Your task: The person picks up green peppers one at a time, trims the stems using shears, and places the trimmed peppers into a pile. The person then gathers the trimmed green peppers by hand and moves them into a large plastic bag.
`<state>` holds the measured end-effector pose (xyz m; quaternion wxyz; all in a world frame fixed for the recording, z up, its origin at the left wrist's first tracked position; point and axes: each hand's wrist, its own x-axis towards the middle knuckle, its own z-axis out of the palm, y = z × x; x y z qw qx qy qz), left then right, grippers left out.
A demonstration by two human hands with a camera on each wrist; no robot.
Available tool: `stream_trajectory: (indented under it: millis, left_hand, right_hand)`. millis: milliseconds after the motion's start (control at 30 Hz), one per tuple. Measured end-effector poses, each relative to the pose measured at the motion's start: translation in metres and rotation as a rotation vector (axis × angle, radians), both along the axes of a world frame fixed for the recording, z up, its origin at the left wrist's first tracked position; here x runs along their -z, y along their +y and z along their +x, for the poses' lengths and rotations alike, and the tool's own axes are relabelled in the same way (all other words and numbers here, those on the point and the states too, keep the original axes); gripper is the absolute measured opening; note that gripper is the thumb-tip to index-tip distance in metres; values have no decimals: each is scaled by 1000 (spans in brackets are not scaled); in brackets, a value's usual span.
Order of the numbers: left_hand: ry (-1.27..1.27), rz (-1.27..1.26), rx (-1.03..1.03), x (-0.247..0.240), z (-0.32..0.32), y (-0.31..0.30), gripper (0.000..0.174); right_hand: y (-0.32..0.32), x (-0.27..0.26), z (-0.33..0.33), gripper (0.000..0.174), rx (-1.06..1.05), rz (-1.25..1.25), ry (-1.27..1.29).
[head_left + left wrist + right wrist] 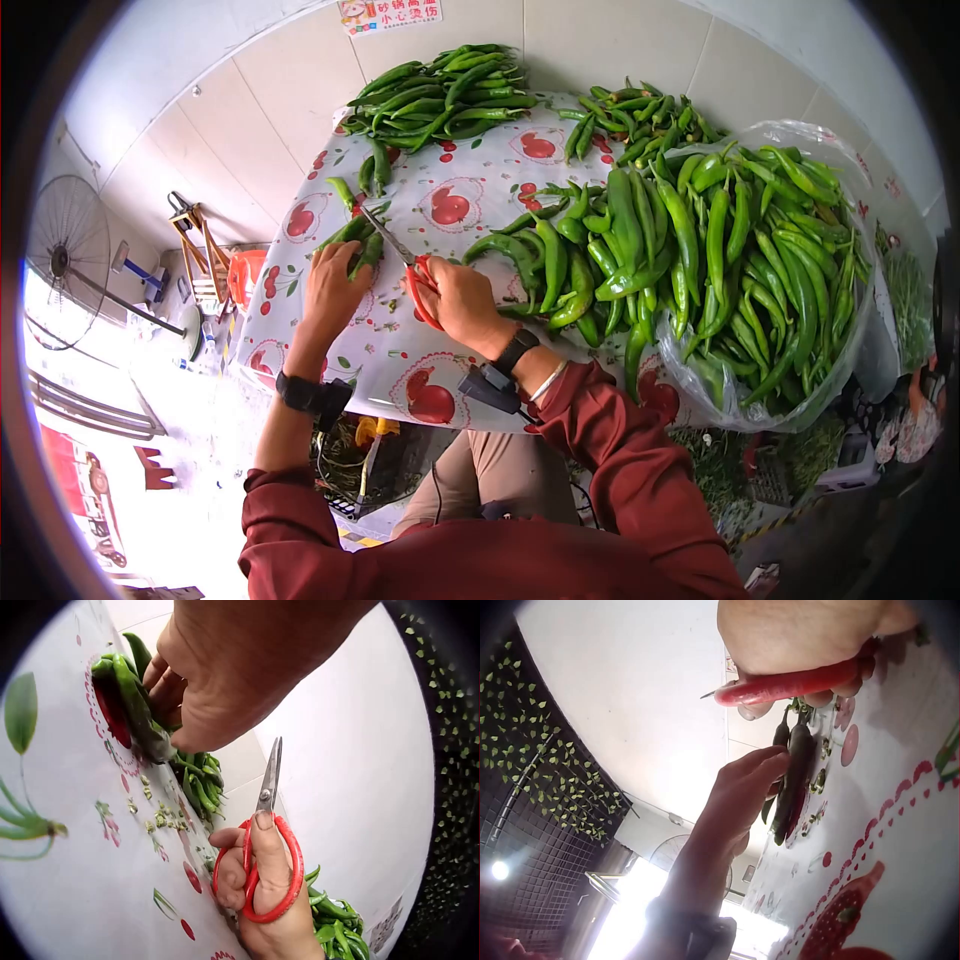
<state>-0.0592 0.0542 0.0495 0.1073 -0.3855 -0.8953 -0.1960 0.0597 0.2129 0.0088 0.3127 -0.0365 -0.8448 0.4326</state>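
My left hand grips green chili peppers low over the left part of the tablecloth, the thumb close to one end in the left wrist view. In my right hand is a pair of scissors with red handles. Its thumb and fingers pass through the loops, and the nearly closed blades point toward the far wall, beside the held peppers. Small green stem bits lie scattered on the cloth near both hands. A few loose peppers lie beyond the left hand.
A clear plastic bag overflows with green peppers on the right. Pepper piles stand at the back left and back right. The patterned tablecloth reaches the wall behind. A standing fan is at far left.
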Motion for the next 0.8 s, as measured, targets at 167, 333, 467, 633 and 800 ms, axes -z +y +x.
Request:
stream_trajectory:
  millis: [167, 333, 467, 633, 800]
  left_hand:
    - [14, 17, -72, -3, 1, -15, 34]
    - [16, -131, -191, 3, -5, -20, 34]
    - [-77, -146, -230, 4, -7, -24, 30]
    - [-96, 57, -220, 0, 3, -28, 28]
    - [-171, 271, -216, -6, 11, -24, 30]
  right_hand:
    - [1, 4, -1, 34, -4, 7, 22]
    - [0, -2, 0, 35, 7, 50, -10]
    - [1, 0, 0, 34, 0, 37, 18]
    - [0, -2, 2, 34, 8, 47, 43]
    - [1, 2, -1, 33, -6, 43, 12]
